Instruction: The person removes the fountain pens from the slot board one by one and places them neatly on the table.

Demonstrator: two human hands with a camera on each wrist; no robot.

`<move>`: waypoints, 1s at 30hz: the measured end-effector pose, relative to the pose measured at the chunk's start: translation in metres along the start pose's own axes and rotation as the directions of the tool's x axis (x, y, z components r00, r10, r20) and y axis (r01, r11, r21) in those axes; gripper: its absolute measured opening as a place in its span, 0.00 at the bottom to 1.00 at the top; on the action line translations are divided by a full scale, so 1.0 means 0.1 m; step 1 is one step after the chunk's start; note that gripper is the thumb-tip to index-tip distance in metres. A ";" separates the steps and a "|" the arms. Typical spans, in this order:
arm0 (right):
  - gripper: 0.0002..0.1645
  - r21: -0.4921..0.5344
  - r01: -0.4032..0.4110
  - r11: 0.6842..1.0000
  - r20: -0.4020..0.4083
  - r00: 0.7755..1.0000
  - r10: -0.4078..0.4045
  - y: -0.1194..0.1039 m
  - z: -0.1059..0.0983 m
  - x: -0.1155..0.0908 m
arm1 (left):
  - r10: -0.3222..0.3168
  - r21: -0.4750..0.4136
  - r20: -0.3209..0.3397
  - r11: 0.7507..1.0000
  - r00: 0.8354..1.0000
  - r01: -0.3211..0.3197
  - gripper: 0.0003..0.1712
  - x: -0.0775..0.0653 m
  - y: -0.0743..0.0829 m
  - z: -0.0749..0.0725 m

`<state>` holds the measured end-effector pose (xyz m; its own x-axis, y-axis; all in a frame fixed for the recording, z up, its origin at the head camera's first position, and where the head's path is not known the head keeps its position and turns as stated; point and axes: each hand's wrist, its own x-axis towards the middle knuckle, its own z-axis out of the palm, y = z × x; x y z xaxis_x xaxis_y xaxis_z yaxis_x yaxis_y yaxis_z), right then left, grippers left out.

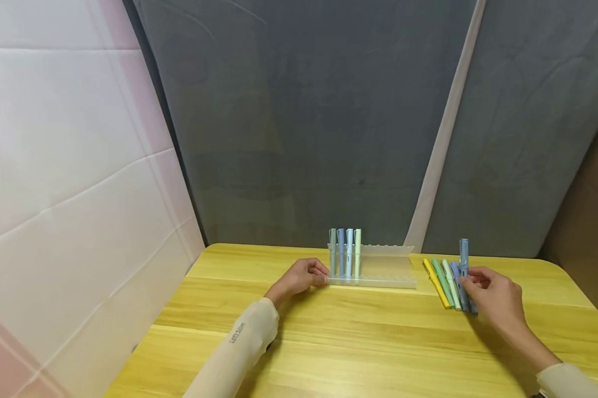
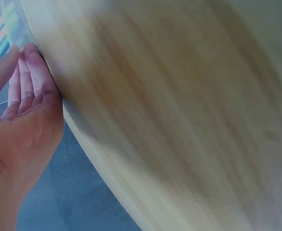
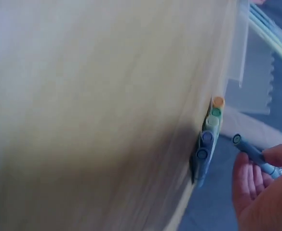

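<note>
Blue pen near the table's right side, pinched between thumb and fingers of the right hand, nearly upright. Five other pens lie side by side just under it: yellow, green, pale green, purple, dark blue. Right wrist view shows the blue pen apart from them. They lie between it and the clear rack, the yellow one nearest the rack.

Left hand grips the rack's left end, thumb at the front corner. Four slotted pens lean there, in grey-green, blue, light blue and pale green (all at the left end). Rack's back edge is scalloped.

Around: wooden table, dark curtain behind with a pale strip slanting down it, white cloth at left, brown panel at right.

Writing: left sleeve appears to read "Let's Slim". Marks on the pens too small to read.
</note>
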<state>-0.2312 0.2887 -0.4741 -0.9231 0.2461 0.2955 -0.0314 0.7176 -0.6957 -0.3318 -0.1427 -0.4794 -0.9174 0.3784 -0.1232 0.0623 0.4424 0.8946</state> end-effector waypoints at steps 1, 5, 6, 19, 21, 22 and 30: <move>0.24 0.007 -0.031 1.000 0.016 0.999 0.030 0.03 -0.03 0.02 | -0.002 -0.001 0.000 1.000 1.000 0.002 0.09 0.00 0.00 0.00; 0.29 0.023 -0.141 0.990 0.085 0.987 0.139 0.17 -0.13 0.13 | 0.002 -0.002 -0.006 1.000 1.000 -0.002 0.09 0.01 0.01 -0.01; 0.29 0.016 -0.148 0.989 0.099 0.984 0.146 0.21 -0.14 0.15 | 0.003 -0.003 -0.009 1.000 1.000 -0.003 0.10 0.01 0.01 -0.01; 0.28 -0.148 -0.077 0.986 0.283 0.952 0.117 0.50 -0.27 0.28 | -0.012 0.004 -0.017 1.000 1.000 0.012 0.10 0.00 0.00 -0.01; 0.27 -0.171 -0.057 0.984 0.296 0.949 0.106 0.50 -0.28 0.29 | -0.012 0.002 -0.017 1.000 1.000 0.012 0.10 0.00 0.00 0.00; 0.27 -0.182 -0.042 0.983 0.296 0.951 0.095 0.50 -0.27 0.29 | -0.011 0.000 -0.017 1.000 1.000 0.011 0.10 0.00 0.00 0.00; 0.24 -0.203 0.025 0.979 0.261 0.965 0.029 0.50 -0.23 0.28 | -0.006 -0.007 -0.013 1.000 1.000 0.006 0.11 0.01 -0.01 0.00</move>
<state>-0.2494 0.3461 -0.4852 -0.9916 0.0887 0.0939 0.0240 0.8408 -0.5407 -0.3329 -0.1431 -0.4808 -0.9228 0.3650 -0.1233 0.0537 0.4387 0.8970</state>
